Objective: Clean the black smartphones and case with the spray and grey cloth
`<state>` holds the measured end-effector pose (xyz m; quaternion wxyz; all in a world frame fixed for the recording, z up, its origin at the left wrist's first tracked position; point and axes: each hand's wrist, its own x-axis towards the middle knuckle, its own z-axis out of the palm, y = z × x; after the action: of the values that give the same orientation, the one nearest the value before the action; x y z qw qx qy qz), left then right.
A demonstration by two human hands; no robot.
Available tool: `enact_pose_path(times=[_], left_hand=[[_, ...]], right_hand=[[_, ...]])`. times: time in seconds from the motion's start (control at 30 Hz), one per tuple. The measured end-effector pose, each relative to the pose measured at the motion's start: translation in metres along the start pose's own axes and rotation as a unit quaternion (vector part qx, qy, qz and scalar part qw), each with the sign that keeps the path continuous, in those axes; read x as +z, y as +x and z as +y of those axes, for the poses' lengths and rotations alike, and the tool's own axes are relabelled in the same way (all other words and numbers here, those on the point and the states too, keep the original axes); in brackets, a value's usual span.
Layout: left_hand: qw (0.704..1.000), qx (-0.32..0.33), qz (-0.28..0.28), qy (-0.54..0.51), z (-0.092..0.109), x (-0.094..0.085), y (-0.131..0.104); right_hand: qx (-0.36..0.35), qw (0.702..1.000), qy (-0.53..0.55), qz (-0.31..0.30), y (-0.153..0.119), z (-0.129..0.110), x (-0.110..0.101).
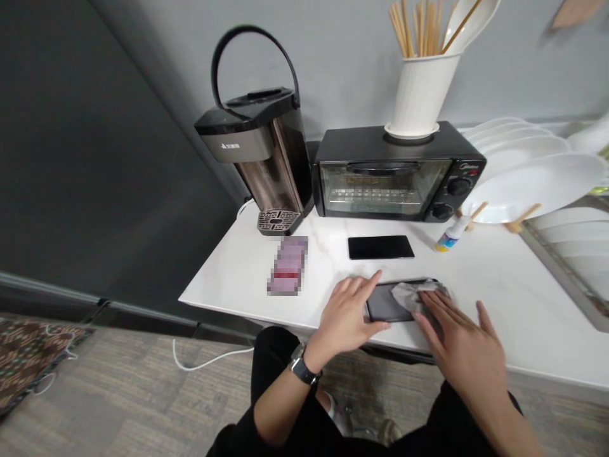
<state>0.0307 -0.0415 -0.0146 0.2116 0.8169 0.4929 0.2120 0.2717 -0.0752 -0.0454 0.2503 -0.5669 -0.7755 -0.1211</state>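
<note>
White surface [499, 279] runs along a grey wall, carrying a toaster oven [397, 174], a water boiler [259, 149] and a second phone [380, 247]. Near its front edge lies a dark phone [384, 303]. The left hand [347, 317] steadies it, fingers spread flat, clasping nothing. The right hand [459, 343] presses a grey cloth [412, 295] onto the screen, fingers extended; how firmly is hard to tell.
</note>
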Motion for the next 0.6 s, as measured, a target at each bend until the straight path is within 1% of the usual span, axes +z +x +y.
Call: enact_pose_path(times=[0.03, 0.07, 0.17, 0.23, 0.27, 0.3, 0.37, 0.43, 0.47, 0.5, 0.53, 0.57, 0.6], left_hand=[[1.000, -0.003, -0.003, -0.002, 0.000, 0.000, 0.000], [1.000, -0.003, -0.005, -0.003, -0.001, 0.001, 0.000], [1.000, -0.003, -0.013, -0.005, -0.003, 0.002, -0.001], [1.000, -0.002, -0.020, -0.006, -0.004, 0.002, -0.002], [1.000, -0.001, -0.025, -0.007, -0.003, 0.002, -0.002], [1.000, -0.003, -0.030, -0.008, -0.003, 0.001, -0.002], [0.999, -0.013, -0.034, -0.008, -0.002, 0.001, -0.003], [0.999, -0.024, -0.033, -0.007, 0.000, 0.000, -0.002], [0.999, -0.024, -0.035, -0.008, 0.000, 0.000, -0.001], [0.999, -0.022, -0.038, -0.011, 0.000, 0.000, -0.001], [0.999, -0.020, -0.042, -0.014, 0.000, 0.001, 0.000], [0.999, -0.018, -0.046, -0.018, 0.000, 0.001, 0.001], [0.998, -0.017, -0.048, -0.022, -0.001, 0.001, 0.001]], right_hand=[[-0.007, 1.000, 0.003, 0.002, -0.003, -0.005, -0.002], [-0.030, 0.999, 0.017, -0.007, -0.005, -0.013, -0.003], [-0.120, 0.987, 0.086, -0.059, -0.003, -0.044, -0.002], [-0.146, 0.980, 0.107, -0.087, 0.003, -0.055, 0.002], [-0.145, 0.979, 0.104, -0.094, 0.007, -0.053, 0.004], [-0.138, 0.981, 0.096, -0.094, 0.010, -0.046, 0.006], [-0.107, 0.989, 0.070, -0.075, 0.011, -0.019, 0.008], [-0.066, 0.997, 0.038, -0.033, 0.006, 0.012, 0.005], [-0.050, 0.998, 0.027, -0.014, 0.002, 0.024, 0.003], [-0.044, 0.999, 0.027, -0.018, -0.001, 0.030, 0.001], [-0.043, 0.999, 0.026, -0.018, -0.004, 0.030, -0.002], [-0.057, 0.998, 0.034, -0.021, -0.005, 0.025, -0.003], [-0.086, 0.995, 0.050, -0.025, -0.005, 0.014, -0.004]])
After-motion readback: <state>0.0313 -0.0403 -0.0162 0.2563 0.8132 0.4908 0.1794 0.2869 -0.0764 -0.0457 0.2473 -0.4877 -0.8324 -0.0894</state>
